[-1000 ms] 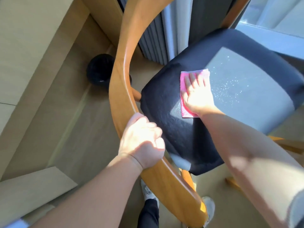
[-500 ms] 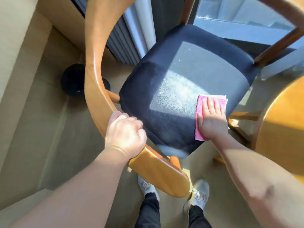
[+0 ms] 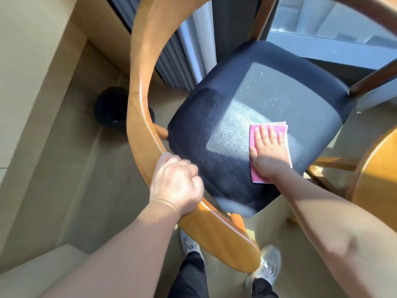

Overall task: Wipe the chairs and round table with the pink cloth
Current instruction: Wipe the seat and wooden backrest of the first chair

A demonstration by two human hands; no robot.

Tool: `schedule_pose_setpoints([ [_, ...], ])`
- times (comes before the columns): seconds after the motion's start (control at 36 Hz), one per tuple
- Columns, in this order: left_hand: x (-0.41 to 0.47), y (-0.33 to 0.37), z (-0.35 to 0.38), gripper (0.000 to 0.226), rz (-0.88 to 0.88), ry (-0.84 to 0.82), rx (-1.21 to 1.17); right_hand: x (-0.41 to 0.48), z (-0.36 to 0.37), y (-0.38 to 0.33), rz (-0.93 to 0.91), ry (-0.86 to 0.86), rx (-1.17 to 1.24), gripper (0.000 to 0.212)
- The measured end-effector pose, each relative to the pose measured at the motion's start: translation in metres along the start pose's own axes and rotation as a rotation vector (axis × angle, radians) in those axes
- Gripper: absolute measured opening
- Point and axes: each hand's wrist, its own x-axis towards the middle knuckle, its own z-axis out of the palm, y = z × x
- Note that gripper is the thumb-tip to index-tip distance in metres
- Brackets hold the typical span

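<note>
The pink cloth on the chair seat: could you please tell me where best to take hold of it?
Probably its far edge, showing beyond the right hand. The pink cloth lies flat and folded on the seat, so pinch it from above, approaching from the far side.

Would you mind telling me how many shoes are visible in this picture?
2. One shoe is at the bottom, partly hidden behind the chair's wooden back; the other shoe is right of it, near the bottom edge.
</note>
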Motion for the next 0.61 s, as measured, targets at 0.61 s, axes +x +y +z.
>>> schedule_pose_setpoints([
  [0.61, 0.185, -0.103, -0.062, 0.037, 0.603, -0.044, 0.296, 0.042, -0.015, -0.050, -0.025, -0.080, -0.083, 0.061],
])
